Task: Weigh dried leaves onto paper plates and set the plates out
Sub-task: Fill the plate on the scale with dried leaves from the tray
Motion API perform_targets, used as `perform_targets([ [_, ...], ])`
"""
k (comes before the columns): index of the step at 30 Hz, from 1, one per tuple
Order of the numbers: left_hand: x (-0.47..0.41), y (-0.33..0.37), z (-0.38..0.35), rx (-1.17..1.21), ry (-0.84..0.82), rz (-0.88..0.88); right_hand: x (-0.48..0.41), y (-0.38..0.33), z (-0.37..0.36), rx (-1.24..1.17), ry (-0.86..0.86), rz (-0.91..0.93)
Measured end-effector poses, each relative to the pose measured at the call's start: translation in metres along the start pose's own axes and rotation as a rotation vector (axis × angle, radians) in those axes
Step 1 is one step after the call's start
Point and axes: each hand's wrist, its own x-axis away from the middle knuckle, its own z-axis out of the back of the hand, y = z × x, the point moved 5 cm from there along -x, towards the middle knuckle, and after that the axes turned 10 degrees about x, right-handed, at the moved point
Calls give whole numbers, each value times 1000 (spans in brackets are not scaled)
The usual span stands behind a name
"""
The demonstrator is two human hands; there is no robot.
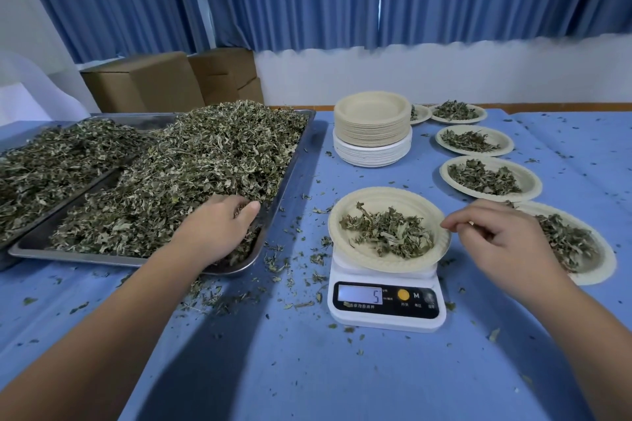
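A paper plate (349,215) with a small heap of dried leaves (390,231) sits on a white digital scale (388,306) whose display reads 5. My right hand (502,243) hovers at the plate's right rim, thumb and forefinger pinched together; whether they touch the rim I cannot tell. My left hand (219,225) is down in the near right corner of a steel tray (297,154) heaped with dried leaves (191,167), fingers curled into the leaves. Several filled plates (526,178) stand in a row to the right.
A second leaf-filled tray (20,239) lies at the far left. A stack of unused paper plates (372,126) stands behind the scale. Leaf crumbs are scattered over the blue tablecloth (307,369). Cardboard boxes (143,82) and blue curtains are behind the table.
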Motion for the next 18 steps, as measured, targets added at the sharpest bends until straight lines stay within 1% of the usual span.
perform_targets([
  [3, 4, -8, -17, 60, -236, 57, 0, 0, 0, 7, -1, 2],
  [4, 4, -10, -19, 67, -268, 74, 0, -1, 1, 9, -1, 3],
  [5, 4, -10, -19, 65, -257, 80, 0, -1, 1, 9, 0, 4],
  [9, 2, 2, -4, 151, -61, 36, -1, -1, 1, 5, 1, 6],
  [10, 2, 6, -3, 152, -45, -7, 0, -1, 1, 5, 0, 7],
  [11, 2, 9, -6, 121, -68, -42, 0, -1, 1, 2, 0, 6],
  [13, 6, 11, -17, 44, -218, -55, 1, -1, 2, -5, 1, 1],
  [15, 13, 11, -26, 79, -389, -9, 1, -2, 2, -3, 1, 1],
  [16, 16, 10, -28, 93, -439, 8, 0, -2, 2, 0, -1, 2],
  [18, 20, 9, -28, 44, -472, -6, 0, -3, 2, 5, -5, 6],
])
